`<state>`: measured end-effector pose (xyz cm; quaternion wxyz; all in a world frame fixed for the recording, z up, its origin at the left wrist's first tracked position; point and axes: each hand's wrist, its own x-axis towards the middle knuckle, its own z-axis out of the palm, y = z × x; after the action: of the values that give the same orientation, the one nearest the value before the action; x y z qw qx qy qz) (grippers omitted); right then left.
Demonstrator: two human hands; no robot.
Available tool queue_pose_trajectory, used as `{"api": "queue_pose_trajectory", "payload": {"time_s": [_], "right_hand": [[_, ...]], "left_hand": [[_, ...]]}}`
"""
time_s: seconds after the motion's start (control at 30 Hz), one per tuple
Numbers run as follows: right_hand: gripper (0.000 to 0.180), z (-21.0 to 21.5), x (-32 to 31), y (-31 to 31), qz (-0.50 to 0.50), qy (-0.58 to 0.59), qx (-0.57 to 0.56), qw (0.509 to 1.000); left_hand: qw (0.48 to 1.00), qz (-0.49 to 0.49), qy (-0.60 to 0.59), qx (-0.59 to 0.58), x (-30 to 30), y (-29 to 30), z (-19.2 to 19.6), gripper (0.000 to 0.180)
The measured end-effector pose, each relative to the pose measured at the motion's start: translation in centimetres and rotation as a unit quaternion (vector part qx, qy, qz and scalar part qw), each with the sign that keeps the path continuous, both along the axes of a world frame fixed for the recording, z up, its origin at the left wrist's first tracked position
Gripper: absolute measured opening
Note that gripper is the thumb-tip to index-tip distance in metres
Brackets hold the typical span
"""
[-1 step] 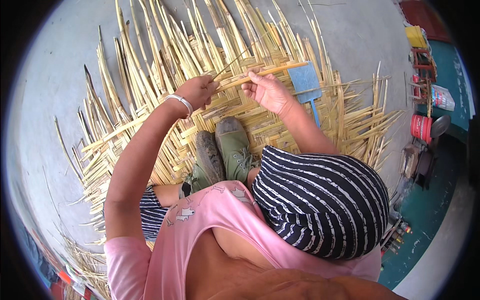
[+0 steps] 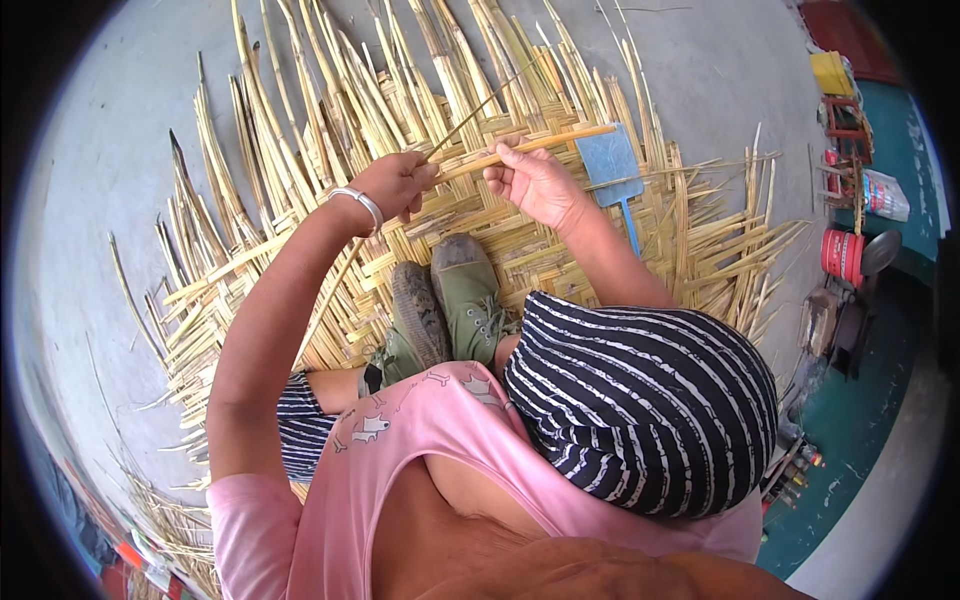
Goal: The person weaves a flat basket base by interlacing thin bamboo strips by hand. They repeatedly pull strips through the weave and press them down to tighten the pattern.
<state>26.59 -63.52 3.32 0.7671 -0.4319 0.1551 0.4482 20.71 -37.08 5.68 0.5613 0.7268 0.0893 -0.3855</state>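
At upper centre, the left hand point(image 2: 392, 187) was closed on a strip point(image 2: 572, 136). The right hand point(image 2: 537, 184) pinched it over a mat point(image 2: 530, 250).

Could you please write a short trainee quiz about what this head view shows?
1. Which wrist wears the bangle?
A) right
B) left
C) both

2. Fill in: the right hand pinches a pale yellow ____ between thumb and fingers.

3. True or false: the blue swatter lies on the woven mat.

Key:
1. B
2. strip
3. True
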Motion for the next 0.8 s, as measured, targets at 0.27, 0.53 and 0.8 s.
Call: {"api": "queue_pose_trajectory", "payload": {"time_s": [0.27, 0.53, 0.8], "right_hand": [[0.027, 0.4, 0.0, 1.3, 0.057, -0.049, 0.033, 0.997], [0.025, -1.1, 1.4, 2.4, 0.088, -0.08, 0.008, 0.993], [0.039, -1.9, 6.8, 6.2, 0.12, -0.172, -0.111, 0.972]], "left_hand": [[0.985, -0.071, 0.143, -0.07, -0.5, 2.1, 1.3, 0.042], [0.984, -0.099, 0.121, -0.087, -0.2, 3.4, 0.4, 0.036], [0.89, -0.232, -0.201, 0.337, 2.7, 4.9, -3.8, 0.023]]}}
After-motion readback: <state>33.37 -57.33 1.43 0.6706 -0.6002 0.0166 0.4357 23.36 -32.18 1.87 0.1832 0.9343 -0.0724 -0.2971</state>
